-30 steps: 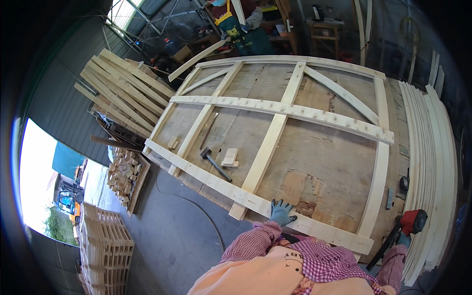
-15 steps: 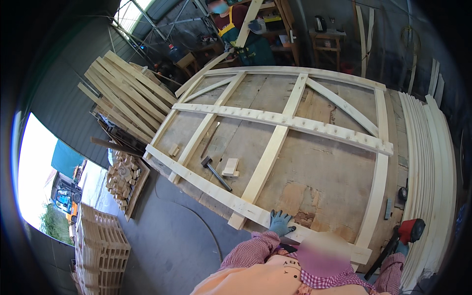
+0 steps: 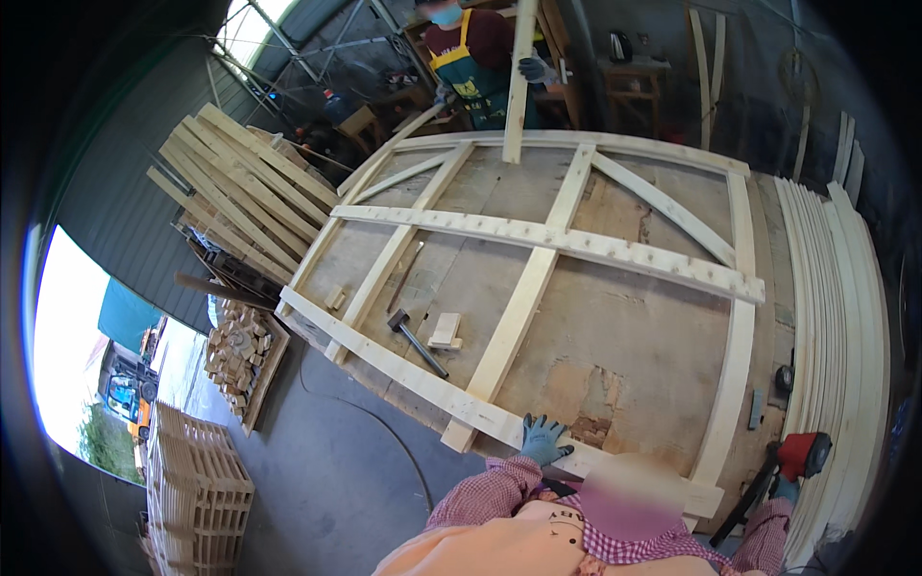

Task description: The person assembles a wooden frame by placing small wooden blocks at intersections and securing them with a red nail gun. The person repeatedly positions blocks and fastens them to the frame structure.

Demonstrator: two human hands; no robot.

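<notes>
A large pale wooden frame (image 3: 547,240) lies flat on a worn board table (image 3: 615,355). My left hand (image 3: 543,440), in a blue glove, rests with spread fingers on the frame's near rail. My right hand (image 3: 784,488), also gloved and mostly hidden, grips a red and black power tool (image 3: 802,453) at the table's near right corner. A hammer (image 3: 416,338) and a small wood block (image 3: 446,329) lie inside the frame, left of the centre post. Across the table a person in a green apron (image 3: 471,53) holds a long plank (image 3: 519,82) upright against the far rail.
Long pale slats (image 3: 836,317) are stacked along the table's right edge. More planks (image 3: 240,187) lean at the far left. On the floor stand a crate of wood offcuts (image 3: 240,350) and stacked pallets (image 3: 197,494). A cable (image 3: 384,422) runs across the floor.
The person opposite has swung the plank upright at the far rail. My left hand has stayed on the near rail, and my right hand still holds the red tool.
</notes>
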